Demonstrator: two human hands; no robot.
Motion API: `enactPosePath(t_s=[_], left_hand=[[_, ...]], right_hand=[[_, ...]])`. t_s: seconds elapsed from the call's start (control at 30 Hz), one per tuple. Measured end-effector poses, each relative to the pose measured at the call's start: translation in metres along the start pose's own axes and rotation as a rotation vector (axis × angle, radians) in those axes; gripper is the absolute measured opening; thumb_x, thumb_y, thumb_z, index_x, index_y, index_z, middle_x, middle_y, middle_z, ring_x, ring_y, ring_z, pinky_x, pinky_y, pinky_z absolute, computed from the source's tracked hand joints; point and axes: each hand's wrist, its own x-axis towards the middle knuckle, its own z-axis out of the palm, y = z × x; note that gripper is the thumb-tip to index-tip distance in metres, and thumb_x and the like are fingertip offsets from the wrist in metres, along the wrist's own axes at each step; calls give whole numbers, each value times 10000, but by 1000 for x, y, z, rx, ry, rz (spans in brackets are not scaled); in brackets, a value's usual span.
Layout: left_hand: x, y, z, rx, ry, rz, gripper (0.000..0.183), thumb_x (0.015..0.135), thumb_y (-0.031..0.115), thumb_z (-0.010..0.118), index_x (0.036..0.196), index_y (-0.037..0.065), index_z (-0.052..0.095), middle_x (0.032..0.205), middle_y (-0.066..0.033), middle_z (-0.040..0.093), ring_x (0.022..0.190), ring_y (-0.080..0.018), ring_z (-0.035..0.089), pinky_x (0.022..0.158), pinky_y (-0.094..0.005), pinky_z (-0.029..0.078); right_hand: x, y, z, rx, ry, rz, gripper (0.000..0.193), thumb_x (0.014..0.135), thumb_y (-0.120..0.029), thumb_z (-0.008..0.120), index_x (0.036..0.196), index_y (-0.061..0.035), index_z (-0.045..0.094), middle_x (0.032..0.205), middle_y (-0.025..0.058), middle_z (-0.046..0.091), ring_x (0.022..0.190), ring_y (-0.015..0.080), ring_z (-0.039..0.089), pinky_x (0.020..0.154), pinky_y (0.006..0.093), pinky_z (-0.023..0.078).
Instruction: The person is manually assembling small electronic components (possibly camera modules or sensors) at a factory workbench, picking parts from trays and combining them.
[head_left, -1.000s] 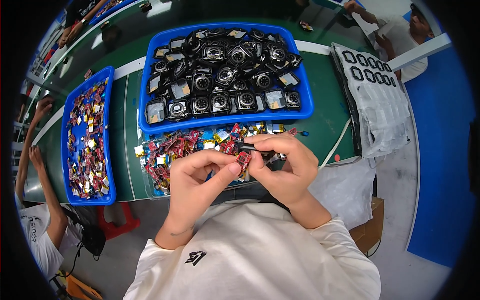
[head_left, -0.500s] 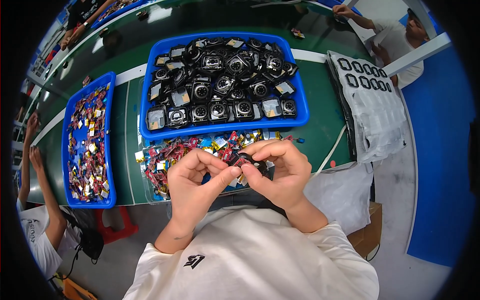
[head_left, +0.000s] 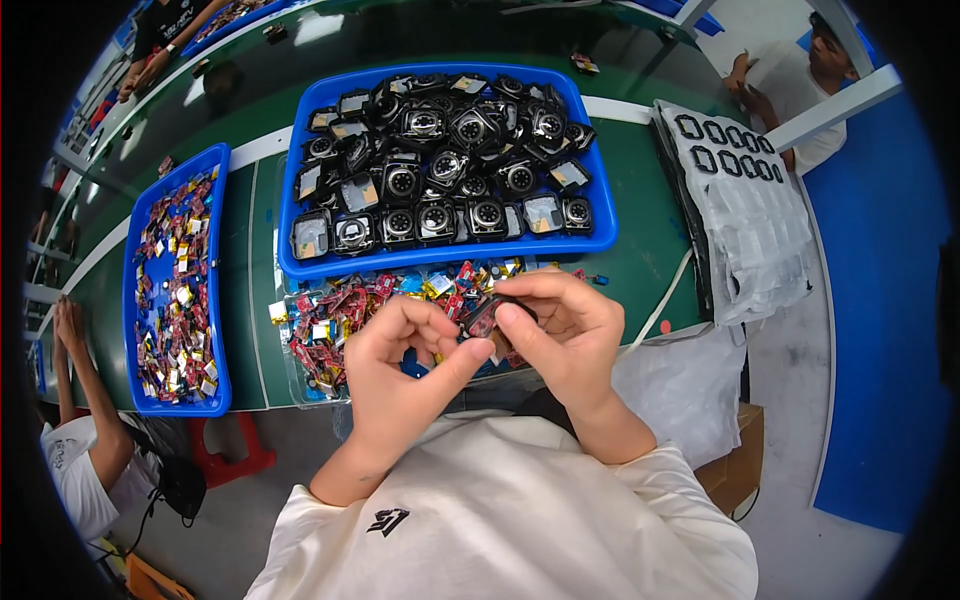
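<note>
One bare right hand [head_left: 568, 340] holds a small, rounded black casing [head_left: 512, 303], its thumb and fingers clamped on it, with a piece of red circuit board [head_left: 484, 321] showing at the casing's left side. The left hand [head_left: 400, 365] comes in from eight o'clock, palm turned inward; its thumb and forefinger are close to the board – whether they grip it cannot be told.

Right behind both hands, from nine to twelve o'clock, a heap of small red circuit boards with white, yellow and silver parts [head_left: 335, 325] lies in a shallow clear plastic tray, on a green surface [head_left: 650, 280]. At twelve o'clock stands a large blue plastic tray [head_left: 604, 215] piled with black, square-cornered watch cases [head_left: 437, 222], many showing a round disc.

A narrower blue tray [head_left: 190, 409] at nine to ten o'clock carries more red boards. At two o'clock, a stack of white padded sheets [head_left: 750, 235] bears two rows of black frames [head_left: 704, 161]. A clear plastic bag [head_left: 675, 385] hangs at four o'clock – just beside a brown cardboard box [head_left: 737, 455].
</note>
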Motion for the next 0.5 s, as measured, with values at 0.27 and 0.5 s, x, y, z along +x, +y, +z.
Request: enactPosePath(t_s=[0.27, 0.5], left_hand=[[2, 1, 10, 420, 52, 307, 128, 659, 49, 788, 661, 48, 660, 603, -12, 609, 592, -113, 526, 542, -252, 384], [-1, 11, 7, 271, -7, 82, 120, 667, 45, 778, 664, 35, 658, 627, -23, 615, 600, -127, 521, 555, -251, 390]], right_hand=[[0, 3, -5, -250, 38, -105, 178, 784, 8, 697, 961, 24, 682, 890, 85, 666, 732, 97, 623, 674, 229, 513], [-1, -1, -1, -54, 89, -70, 197, 800, 59, 666, 995, 65, 641, 952, 109, 651, 812, 130, 651, 712, 234, 551]])
